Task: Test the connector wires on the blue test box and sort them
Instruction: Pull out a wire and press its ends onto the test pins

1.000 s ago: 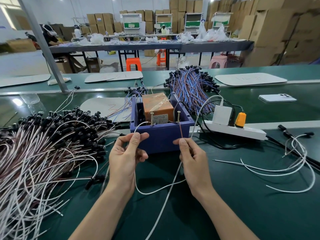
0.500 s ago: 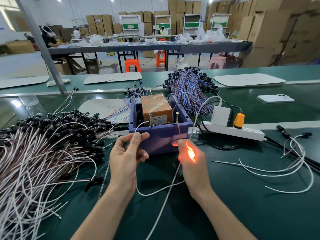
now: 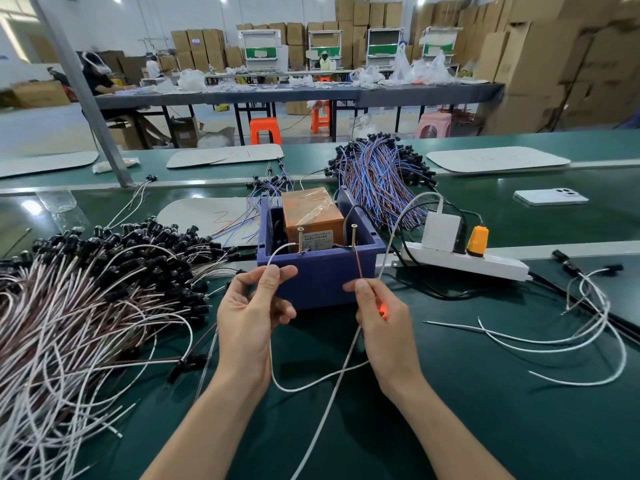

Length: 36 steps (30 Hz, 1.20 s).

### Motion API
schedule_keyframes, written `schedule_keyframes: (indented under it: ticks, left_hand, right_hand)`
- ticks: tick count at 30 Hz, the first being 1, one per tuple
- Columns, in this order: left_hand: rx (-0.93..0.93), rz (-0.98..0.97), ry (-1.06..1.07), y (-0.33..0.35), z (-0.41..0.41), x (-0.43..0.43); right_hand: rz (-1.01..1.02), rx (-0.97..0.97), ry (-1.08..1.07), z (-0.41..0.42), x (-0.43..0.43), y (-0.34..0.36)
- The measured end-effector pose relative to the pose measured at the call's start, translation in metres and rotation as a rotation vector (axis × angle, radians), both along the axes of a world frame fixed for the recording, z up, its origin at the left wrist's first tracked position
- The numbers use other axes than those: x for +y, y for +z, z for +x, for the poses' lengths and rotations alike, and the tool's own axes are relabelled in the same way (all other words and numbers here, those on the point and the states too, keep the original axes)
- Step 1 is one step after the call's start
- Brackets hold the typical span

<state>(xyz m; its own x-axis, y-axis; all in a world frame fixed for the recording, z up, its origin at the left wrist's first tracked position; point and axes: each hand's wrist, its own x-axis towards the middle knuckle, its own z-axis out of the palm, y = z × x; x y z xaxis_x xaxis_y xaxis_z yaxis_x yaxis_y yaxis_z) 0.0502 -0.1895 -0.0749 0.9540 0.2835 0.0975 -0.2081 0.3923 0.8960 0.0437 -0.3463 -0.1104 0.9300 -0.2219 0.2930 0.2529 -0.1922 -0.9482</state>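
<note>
The blue test box [image 3: 323, 271] stands in the middle of the green belt, with an orange-brown block inside and two upright screws on its front rim. My left hand [image 3: 251, 317] pinches the white lead [image 3: 277, 254], whose end arches up to the left screw [image 3: 300, 239]. My right hand [image 3: 384, 317] pinches the brown lead [image 3: 358, 265] that runs up to the right screw [image 3: 353, 233]. A faint red glow shows between my right fingers. The wire's white loop [image 3: 311, 384] hangs below both hands.
A big heap of white and brown connector wires [image 3: 86, 289] fills the left. Blue and red wires [image 3: 377, 174] lie behind the box. A white power strip [image 3: 464, 261] with plugs sits to the right, loose white wires [image 3: 561, 341] beyond it, and a phone [image 3: 550, 196] farther back.
The bright orange glow in my right hand half a second ago has faded to a faint red spot. Both hands stay in front of the box with the leads on the screws.
</note>
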Motion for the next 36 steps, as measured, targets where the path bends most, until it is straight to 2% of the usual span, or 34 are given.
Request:
schedule_keyframes:
  ticks: [6, 10, 15, 19, 27, 32, 36]
  left_hand:
    - [-0.029, -0.031, 0.013, -0.009, -0.007, 0.011]
    - [-0.02, 0.054, 0.117, -0.02, -0.009, 0.021]
    - [-0.029, 0.2, 0.233, -0.027, -0.01, 0.02]
    - [-0.025, 0.26, 0.228, -0.028, -0.014, 0.016]
    - [-0.068, 0.433, 0.22, -0.03, -0.018, 0.011]
    - [-0.063, 0.437, 0.241, -0.03, -0.02, 0.013]
    - [-0.025, 0.445, 0.241, -0.029, -0.021, 0.014]
  right_hand:
    - [0.053, -0.014, 0.036, -0.004, -0.001, -0.002]
    - [0.141, -0.001, 0.162, -0.012, -0.002, 0.004]
    - [0.435, 0.138, 0.382, -0.019, -0.011, 0.008]
    - [0.647, 0.186, 0.438, -0.021, -0.017, 0.008]
    - [0.998, 0.219, 0.325, -0.019, -0.029, 0.007]
    - [1.309, 0.196, 0.16, -0.018, -0.048, 0.006]
    - [1.399, 0.181, 0.079, -0.021, -0.059, 0.005]
